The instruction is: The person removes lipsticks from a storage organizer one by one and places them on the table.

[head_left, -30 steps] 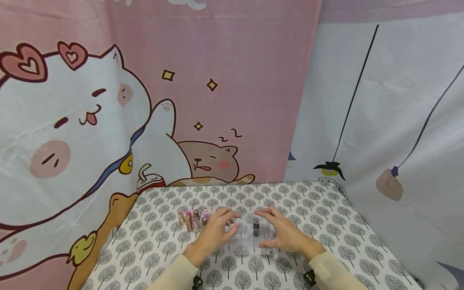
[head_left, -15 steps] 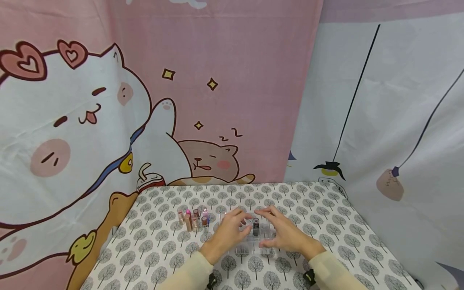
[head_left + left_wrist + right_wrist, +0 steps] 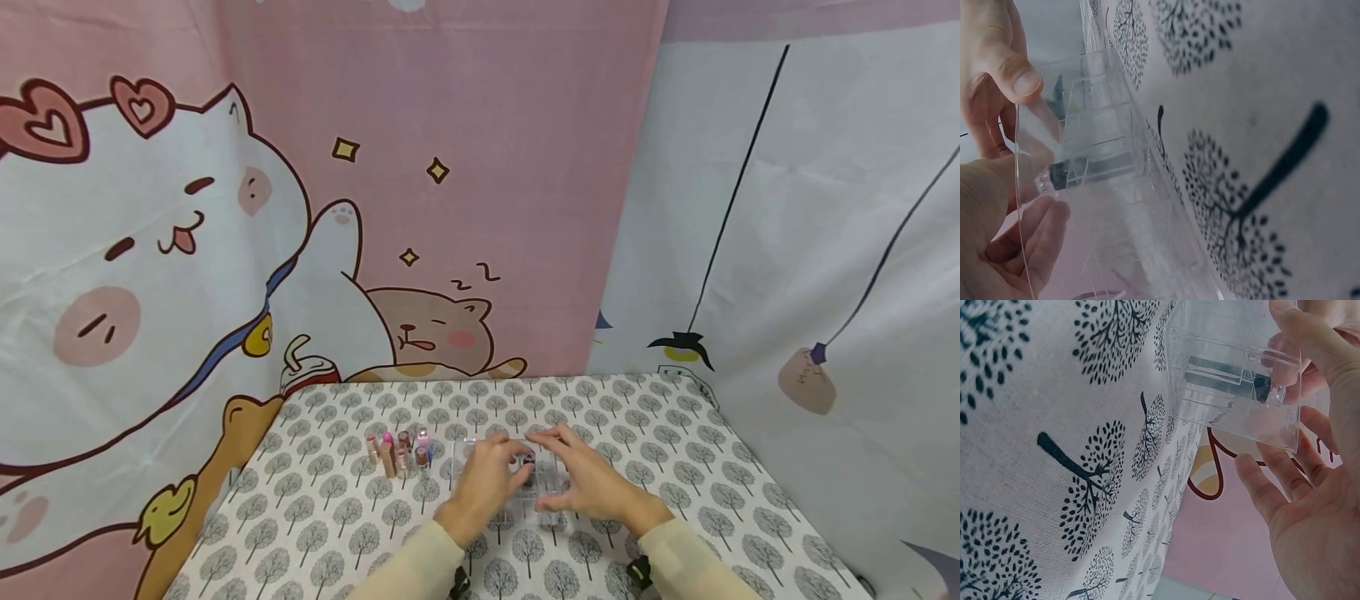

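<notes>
A clear compartmented organizer box [image 3: 1147, 237] stands on the cloth, its upper rim close to both hands. Inside one compartment stands a dark lipstick [image 3: 1225, 378] with a clear top. My left hand [image 3: 483, 477] reaches over the box; its thumb and fingers lie on either side of the lipstick's top, with a gap between them in the left wrist view. My right hand [image 3: 588, 482] spans the box's right end, thumb [image 3: 1025, 84] at the near wall's edge and fingers at the far side. In the head view the left hand covers part of the box.
Several lipsticks, among them a tan one [image 3: 387, 460] and a brown-tipped one [image 3: 422, 457], stand grouped left of the box. A tree-patterned cloth [image 3: 341, 542] covers the table. Behind it hangs a pink curtain [image 3: 540, 208] with cartoon animals; a pale one is at right.
My left hand has moved right across the box, from its left part to the dark lipstick. My right hand has kept its place at the box's right end.
</notes>
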Demonstrator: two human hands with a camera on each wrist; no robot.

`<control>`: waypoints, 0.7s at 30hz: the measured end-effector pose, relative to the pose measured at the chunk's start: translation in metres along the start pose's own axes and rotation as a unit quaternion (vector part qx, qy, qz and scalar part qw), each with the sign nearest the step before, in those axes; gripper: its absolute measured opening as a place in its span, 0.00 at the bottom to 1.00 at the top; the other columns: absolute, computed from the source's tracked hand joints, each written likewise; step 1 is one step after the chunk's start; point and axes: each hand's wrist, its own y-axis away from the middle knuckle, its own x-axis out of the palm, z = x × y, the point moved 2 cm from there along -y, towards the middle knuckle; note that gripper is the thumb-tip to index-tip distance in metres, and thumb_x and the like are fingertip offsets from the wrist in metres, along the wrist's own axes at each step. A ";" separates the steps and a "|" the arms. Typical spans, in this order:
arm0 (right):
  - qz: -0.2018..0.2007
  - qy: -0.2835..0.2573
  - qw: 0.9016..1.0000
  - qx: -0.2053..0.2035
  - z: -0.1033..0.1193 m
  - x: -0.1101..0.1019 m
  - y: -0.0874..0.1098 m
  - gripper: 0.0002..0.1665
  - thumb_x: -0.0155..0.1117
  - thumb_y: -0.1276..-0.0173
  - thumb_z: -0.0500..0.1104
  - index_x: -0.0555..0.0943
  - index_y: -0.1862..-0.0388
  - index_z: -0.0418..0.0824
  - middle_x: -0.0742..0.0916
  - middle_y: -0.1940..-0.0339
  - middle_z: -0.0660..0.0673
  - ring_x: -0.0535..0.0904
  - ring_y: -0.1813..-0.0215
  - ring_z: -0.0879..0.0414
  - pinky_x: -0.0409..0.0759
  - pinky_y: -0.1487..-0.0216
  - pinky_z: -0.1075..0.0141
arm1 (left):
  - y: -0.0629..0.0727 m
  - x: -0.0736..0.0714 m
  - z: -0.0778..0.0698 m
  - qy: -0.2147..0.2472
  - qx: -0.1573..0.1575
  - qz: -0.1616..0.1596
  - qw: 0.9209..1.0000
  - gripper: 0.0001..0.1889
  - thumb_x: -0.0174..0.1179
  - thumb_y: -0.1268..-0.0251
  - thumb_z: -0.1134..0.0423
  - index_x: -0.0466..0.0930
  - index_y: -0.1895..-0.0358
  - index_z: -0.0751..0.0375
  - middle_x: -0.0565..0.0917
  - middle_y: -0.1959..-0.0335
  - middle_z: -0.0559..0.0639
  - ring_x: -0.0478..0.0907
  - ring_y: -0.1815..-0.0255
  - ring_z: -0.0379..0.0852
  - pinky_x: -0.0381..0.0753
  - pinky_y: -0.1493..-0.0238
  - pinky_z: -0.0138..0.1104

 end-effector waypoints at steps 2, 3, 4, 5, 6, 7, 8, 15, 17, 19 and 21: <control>-0.002 0.001 1.000 -0.003 -0.001 0.000 0.000 0.65 0.95 0.38 0.57 0.70 0.06 0.52 0.79 0.19 0.48 0.88 0.33 0.45 0.96 0.32 0.44 | -0.001 0.002 -0.001 0.000 -0.009 -0.005 1.000 0.13 0.84 0.29 0.62 0.98 0.45 0.57 0.97 0.51 0.55 0.93 0.65 0.40 0.85 0.65 0.12; -0.002 0.001 1.000 -0.002 -0.001 0.000 0.001 0.65 0.95 0.38 0.57 0.70 0.06 0.52 0.79 0.19 0.48 0.87 0.33 0.45 0.96 0.32 0.45 | -0.001 0.002 -0.001 0.001 -0.013 -0.008 1.000 0.13 0.85 0.30 0.62 0.98 0.46 0.56 0.97 0.51 0.55 0.94 0.64 0.40 0.86 0.64 0.13; -0.003 0.001 1.000 -0.001 -0.001 0.000 0.001 0.65 0.95 0.38 0.57 0.70 0.06 0.52 0.79 0.19 0.49 0.87 0.33 0.45 0.96 0.32 0.45 | -0.001 0.002 -0.001 0.002 -0.017 -0.012 1.000 0.12 0.85 0.30 0.62 0.98 0.47 0.56 0.98 0.52 0.54 0.94 0.64 0.40 0.88 0.63 0.15; -0.004 -0.001 1.000 -0.001 -0.001 0.000 0.001 0.65 0.95 0.38 0.57 0.70 0.06 0.53 0.79 0.20 0.49 0.88 0.34 0.46 0.96 0.32 0.46 | -0.002 0.003 -0.001 0.000 -0.017 -0.018 1.000 0.11 0.85 0.30 0.62 0.99 0.49 0.55 0.98 0.53 0.53 0.96 0.61 0.42 0.90 0.60 0.17; -0.004 -0.003 1.000 -0.001 -0.001 0.000 0.001 0.65 0.95 0.39 0.57 0.70 0.07 0.53 0.79 0.20 0.49 0.88 0.33 0.45 0.96 0.32 0.46 | -0.003 0.003 -0.001 0.002 -0.018 -0.025 1.000 0.10 0.85 0.31 0.63 0.99 0.50 0.54 0.99 0.55 0.51 0.97 0.57 0.44 0.92 0.58 0.19; -0.004 -0.006 1.000 0.001 -0.001 -0.001 0.001 0.65 0.95 0.39 0.57 0.70 0.06 0.54 0.79 0.19 0.49 0.88 0.33 0.45 0.95 0.31 0.45 | -0.003 0.004 -0.001 0.003 -0.020 -0.029 0.999 0.09 0.86 0.31 0.63 0.99 0.51 0.54 0.99 0.55 0.50 0.97 0.57 0.44 0.94 0.56 0.21; -0.004 -0.008 1.000 0.001 -0.001 -0.001 0.001 0.65 0.95 0.39 0.56 0.70 0.07 0.54 0.79 0.19 0.49 0.88 0.32 0.43 0.95 0.30 0.43 | -0.003 0.004 -0.001 0.005 -0.022 -0.033 0.999 0.08 0.86 0.31 0.63 0.99 0.52 0.54 0.99 0.56 0.49 0.97 0.57 0.43 0.95 0.56 0.23; -0.003 -0.011 1.000 0.001 -0.001 0.000 0.001 0.64 0.96 0.38 0.56 0.71 0.07 0.54 0.79 0.19 0.48 0.87 0.29 0.40 0.94 0.27 0.39 | -0.003 0.007 0.000 0.032 -0.036 -0.042 0.998 0.08 0.86 0.31 0.64 0.99 0.53 0.55 0.99 0.57 0.51 0.98 0.58 0.45 0.93 0.58 0.20; -0.005 -0.011 1.000 -0.001 -0.001 -0.001 0.001 0.64 0.96 0.38 0.56 0.71 0.07 0.53 0.79 0.19 0.48 0.87 0.29 0.40 0.94 0.28 0.39 | -0.003 0.008 0.001 0.043 -0.041 -0.043 0.997 0.08 0.85 0.31 0.64 0.99 0.53 0.55 0.99 0.57 0.52 0.98 0.58 0.46 0.91 0.59 0.18; -0.007 -0.012 1.000 -0.001 0.000 -0.001 0.001 0.64 0.96 0.38 0.56 0.72 0.07 0.53 0.79 0.19 0.47 0.87 0.29 0.39 0.94 0.29 0.38 | -0.003 0.008 0.001 0.055 -0.045 -0.043 0.997 0.08 0.85 0.31 0.65 0.99 0.53 0.56 0.99 0.58 0.53 0.98 0.59 0.48 0.90 0.61 0.17; -0.006 -0.013 1.000 0.000 0.000 0.000 0.001 0.64 0.95 0.38 0.55 0.71 0.07 0.54 0.79 0.19 0.47 0.88 0.29 0.39 0.94 0.28 0.37 | -0.002 0.008 0.001 0.065 -0.051 -0.040 0.996 0.08 0.85 0.31 0.65 0.99 0.53 0.57 0.99 0.58 0.54 0.99 0.59 0.49 0.89 0.62 0.16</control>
